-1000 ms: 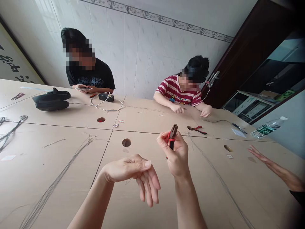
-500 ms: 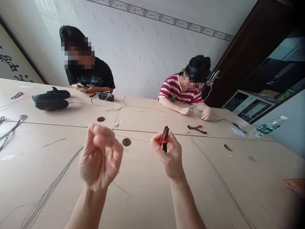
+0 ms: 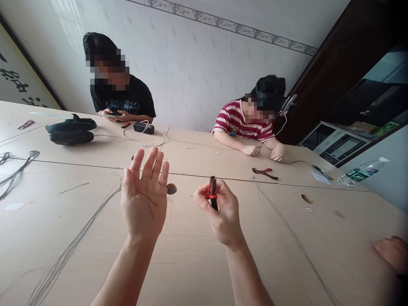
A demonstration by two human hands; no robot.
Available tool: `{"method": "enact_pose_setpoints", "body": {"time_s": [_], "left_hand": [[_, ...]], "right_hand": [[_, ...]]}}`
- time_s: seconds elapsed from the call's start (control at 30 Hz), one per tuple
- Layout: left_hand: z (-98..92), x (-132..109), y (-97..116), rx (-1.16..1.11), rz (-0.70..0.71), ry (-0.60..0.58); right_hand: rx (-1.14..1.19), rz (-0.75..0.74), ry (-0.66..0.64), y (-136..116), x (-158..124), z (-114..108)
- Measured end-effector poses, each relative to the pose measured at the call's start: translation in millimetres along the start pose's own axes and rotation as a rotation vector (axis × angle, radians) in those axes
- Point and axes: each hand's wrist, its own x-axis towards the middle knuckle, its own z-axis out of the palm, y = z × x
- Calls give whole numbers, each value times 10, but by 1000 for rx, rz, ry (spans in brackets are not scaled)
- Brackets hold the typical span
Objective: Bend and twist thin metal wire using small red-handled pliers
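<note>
My right hand (image 3: 219, 212) is closed round small pliers (image 3: 212, 191) with red and black handles, jaws pointing up. A thin wire (image 3: 181, 192) runs left from the fingers of that hand. My left hand (image 3: 145, 195) is raised above the table, palm up and fingers spread, holding nothing. Both hands hover over the light wooden table (image 3: 197, 263) near a round hole (image 3: 171, 188).
Long thin wires (image 3: 79, 231) lie across the table on the left and right. A second pair of red pliers (image 3: 264, 172) lies near a person in a striped shirt (image 3: 245, 123). Another person in black (image 3: 117, 95) sits far left. Someone's hand (image 3: 390, 253) rests at the right edge.
My left hand went from hanging limp to a raised fist, then spread into a flat palm. My right hand with the pliers drifted slightly left and down.
</note>
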Motion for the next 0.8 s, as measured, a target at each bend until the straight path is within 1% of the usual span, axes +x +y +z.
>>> {"method": "enact_pose_setpoints", "body": {"time_s": [0.07,0.17,0.3,0.4,0.53,0.63,0.73,0.8], "left_hand": [[-16,12,-8,15,0,19],[-19,5,-27,90,-33,-21],[26,-83,-78,254,-134,-181],[66,-166,-98,407,-160,-277],[91,-227,-91,695,-214,-384],[91,-244,-97,864,-198,-466],[91,-249,-111,981,-175,-470],[96,-251,-113,1014,-188,-453]], "right_hand": [[-5,-5,1,-6,-1,1],[-3,-5,2,-9,0,-2],[-2,-12,18,-13,6,-15],[-7,-18,33,-23,11,-30],[36,-13,48,-41,16,-43],[95,1,43,-51,25,-43],[77,-6,60,-49,36,-48],[33,-11,92,-36,42,-58]]}}
